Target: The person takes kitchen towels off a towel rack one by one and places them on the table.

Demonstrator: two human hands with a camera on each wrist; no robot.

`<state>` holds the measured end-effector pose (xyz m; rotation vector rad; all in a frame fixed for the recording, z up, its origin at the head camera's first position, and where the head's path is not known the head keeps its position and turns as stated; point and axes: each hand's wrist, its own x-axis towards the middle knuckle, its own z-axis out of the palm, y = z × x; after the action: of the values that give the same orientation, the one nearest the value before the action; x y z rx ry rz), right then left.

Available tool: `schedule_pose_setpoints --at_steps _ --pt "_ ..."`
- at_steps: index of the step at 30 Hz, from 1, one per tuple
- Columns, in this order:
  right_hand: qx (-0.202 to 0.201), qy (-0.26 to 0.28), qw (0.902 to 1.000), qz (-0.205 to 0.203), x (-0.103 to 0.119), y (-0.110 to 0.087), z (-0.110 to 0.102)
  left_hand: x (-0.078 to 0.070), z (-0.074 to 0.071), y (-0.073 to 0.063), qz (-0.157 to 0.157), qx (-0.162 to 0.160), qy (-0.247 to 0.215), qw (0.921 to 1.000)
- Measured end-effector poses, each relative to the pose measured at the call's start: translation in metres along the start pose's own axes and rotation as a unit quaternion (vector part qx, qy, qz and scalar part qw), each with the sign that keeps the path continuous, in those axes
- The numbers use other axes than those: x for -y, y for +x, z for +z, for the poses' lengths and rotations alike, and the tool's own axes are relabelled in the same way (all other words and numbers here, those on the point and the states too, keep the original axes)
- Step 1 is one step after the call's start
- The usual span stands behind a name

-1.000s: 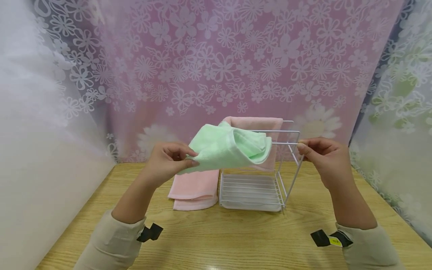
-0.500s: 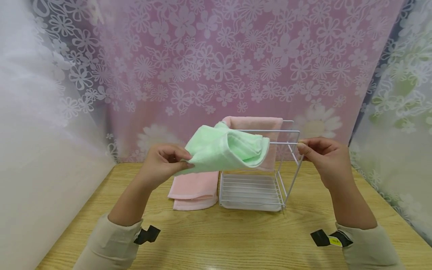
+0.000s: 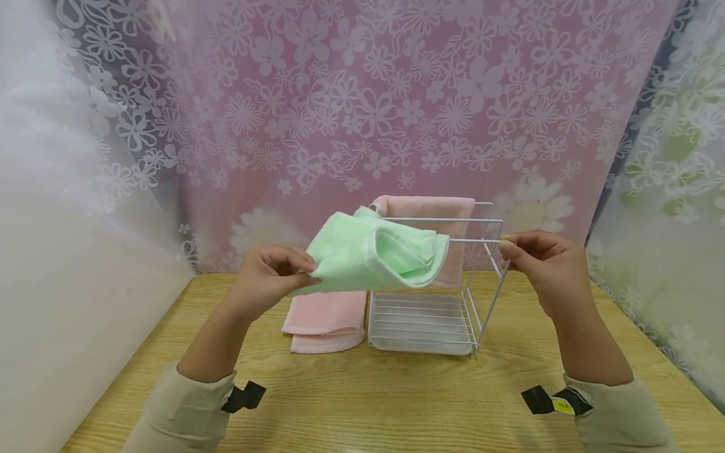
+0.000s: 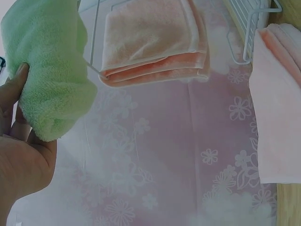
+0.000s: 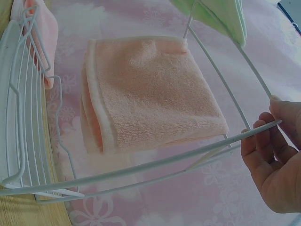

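Observation:
My left hand [image 3: 269, 277] pinches the left edge of a pale green towel [image 3: 345, 258] between thumb and fingers. The towel lies over the front top bar of a white wire rack [image 3: 476, 240], its right end folded into an open loop. At the rack's front right top corner, my right hand [image 3: 546, 267] grips the wire with thumb and fingertips. A folded pink towel [image 5: 150, 94] drapes over the rear bar, partly hidden behind the green one in the head view. In the left wrist view, the green towel [image 4: 51, 70] hides part of the left fingers.
Another folded pink towel [image 3: 328, 314] lies on the wooden table [image 3: 362, 396] left of the rack. A whitish tray [image 3: 421, 348] sits under the rack's lower wire shelf. Behind the table hangs a pink floral curtain [image 3: 340, 113], with pale sheets at both sides.
My left hand has moved slightly left, drawing the green towel left along the bar, so more of the bar shows at right. The right hand stays on the rack's corner.

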<state>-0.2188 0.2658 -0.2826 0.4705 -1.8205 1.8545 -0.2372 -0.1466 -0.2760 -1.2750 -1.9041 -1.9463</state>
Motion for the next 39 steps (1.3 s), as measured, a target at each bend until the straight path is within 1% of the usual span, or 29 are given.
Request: schedule_pose_setpoints --at_steps 9,19,29,33,39 --pt "0.003 0.006 1.0 0.003 0.0 0.0 0.0 0.001 -0.002 -0.004 -0.004 -0.016 0.005 0.9999" --pt "0.001 0.004 0.9999 0.01 0.001 0.0 0.0 0.001 -0.003 -0.006 -0.014 -0.014 -0.011 0.9997" --pt "-0.001 0.008 0.9999 0.012 0.001 -0.001 0.0 0.004 -0.005 -0.008 0.0 -0.013 -0.015 0.9998" --pt "-0.005 0.005 0.9999 0.009 0.001 0.0 0.001 0.004 -0.006 -0.01 -0.009 -0.022 -0.006 0.9997" --pt "-0.006 0.001 0.9999 0.01 0.0 0.0 -0.001 0.004 -0.007 -0.014 -0.035 -0.036 0.003 0.9987"
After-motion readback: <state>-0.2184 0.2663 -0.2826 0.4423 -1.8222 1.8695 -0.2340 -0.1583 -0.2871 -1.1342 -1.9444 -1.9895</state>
